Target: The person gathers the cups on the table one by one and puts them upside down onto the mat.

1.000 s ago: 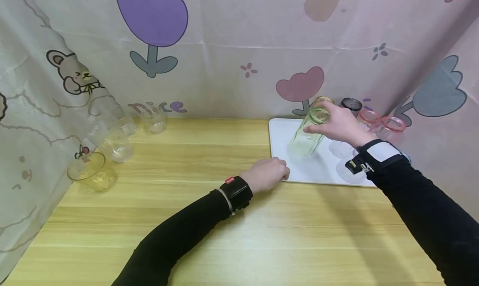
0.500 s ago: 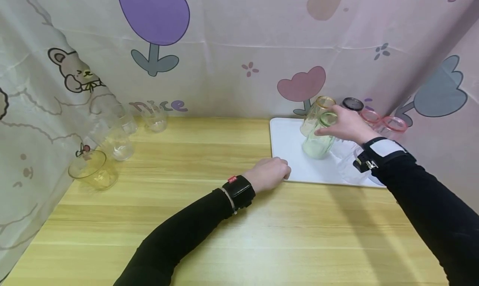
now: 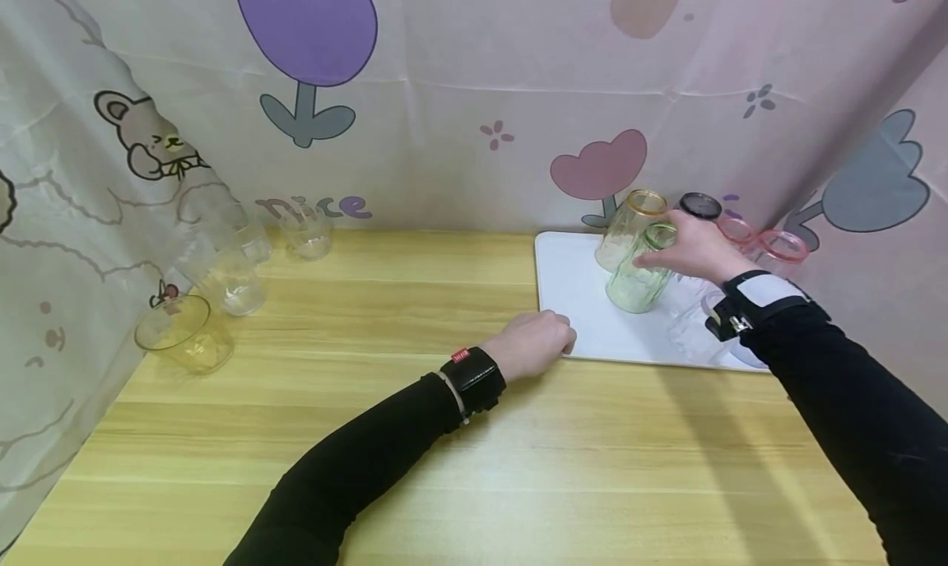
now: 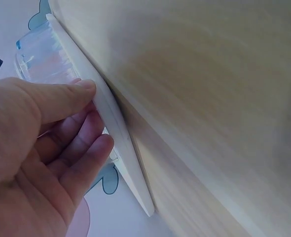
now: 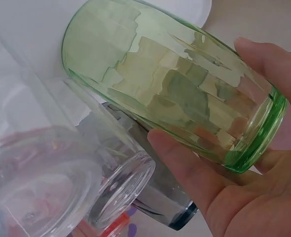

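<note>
Green glass (image 3: 637, 288) below the right hand (image 3: 699, 249), gripped at its upper end between thumb and fingers spread to its width, amber-topped glass (image 3: 618, 241) just beyond, clear glass (image 3: 694, 336) near the wrist, white tray (image 3: 573, 290) underneath, left hand (image 3: 532, 344) pinching the tray's edge.

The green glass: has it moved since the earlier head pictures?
Yes: in the head view, the green glass shifted right, farther from the left edge of the white tray.
</note>
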A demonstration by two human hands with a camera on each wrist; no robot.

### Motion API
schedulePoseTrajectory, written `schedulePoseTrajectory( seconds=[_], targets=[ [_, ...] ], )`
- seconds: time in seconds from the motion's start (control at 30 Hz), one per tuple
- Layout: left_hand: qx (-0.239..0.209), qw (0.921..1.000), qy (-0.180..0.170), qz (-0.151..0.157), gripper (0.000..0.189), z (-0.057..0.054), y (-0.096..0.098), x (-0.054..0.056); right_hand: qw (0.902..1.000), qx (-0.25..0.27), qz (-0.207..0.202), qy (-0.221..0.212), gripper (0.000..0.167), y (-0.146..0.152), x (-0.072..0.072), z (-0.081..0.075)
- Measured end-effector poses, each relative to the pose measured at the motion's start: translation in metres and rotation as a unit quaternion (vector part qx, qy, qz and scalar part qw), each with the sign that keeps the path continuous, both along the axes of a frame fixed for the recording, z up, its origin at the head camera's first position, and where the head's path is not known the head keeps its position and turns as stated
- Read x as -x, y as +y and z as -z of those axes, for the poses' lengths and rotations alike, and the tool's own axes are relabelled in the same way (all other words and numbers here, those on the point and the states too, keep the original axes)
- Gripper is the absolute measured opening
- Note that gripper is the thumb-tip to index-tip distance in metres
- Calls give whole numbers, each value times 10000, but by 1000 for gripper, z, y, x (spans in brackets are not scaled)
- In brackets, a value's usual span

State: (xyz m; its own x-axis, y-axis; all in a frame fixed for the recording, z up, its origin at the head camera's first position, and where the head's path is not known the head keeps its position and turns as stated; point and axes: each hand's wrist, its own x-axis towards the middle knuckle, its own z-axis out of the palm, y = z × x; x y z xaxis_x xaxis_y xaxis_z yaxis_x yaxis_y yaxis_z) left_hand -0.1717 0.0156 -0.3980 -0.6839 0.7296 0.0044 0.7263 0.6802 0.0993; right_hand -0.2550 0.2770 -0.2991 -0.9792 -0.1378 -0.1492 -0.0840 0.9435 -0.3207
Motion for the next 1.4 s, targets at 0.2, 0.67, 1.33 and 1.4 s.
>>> schedulePoseTrajectory(
  seconds=[0.2,0.67,1.33,1.4],
  targets=[
    [29,9999,-75,-68,24,0,0,0,9999,54,-58,65,106,-1,-2,0],
    [-668,9970,-328,-225,20,-5,-17,1,9831,49,17,1832,83,-34,-37,-18],
    [-3220,9164,-294,-2361,36,-29,-129,19,9794,505,-853,1758,56,-98,-86,38],
    [-3368,9053,-270,-2576,39,-29,-142,20,9809,500,-910,1643,52,-102,-90,46]
  ],
)
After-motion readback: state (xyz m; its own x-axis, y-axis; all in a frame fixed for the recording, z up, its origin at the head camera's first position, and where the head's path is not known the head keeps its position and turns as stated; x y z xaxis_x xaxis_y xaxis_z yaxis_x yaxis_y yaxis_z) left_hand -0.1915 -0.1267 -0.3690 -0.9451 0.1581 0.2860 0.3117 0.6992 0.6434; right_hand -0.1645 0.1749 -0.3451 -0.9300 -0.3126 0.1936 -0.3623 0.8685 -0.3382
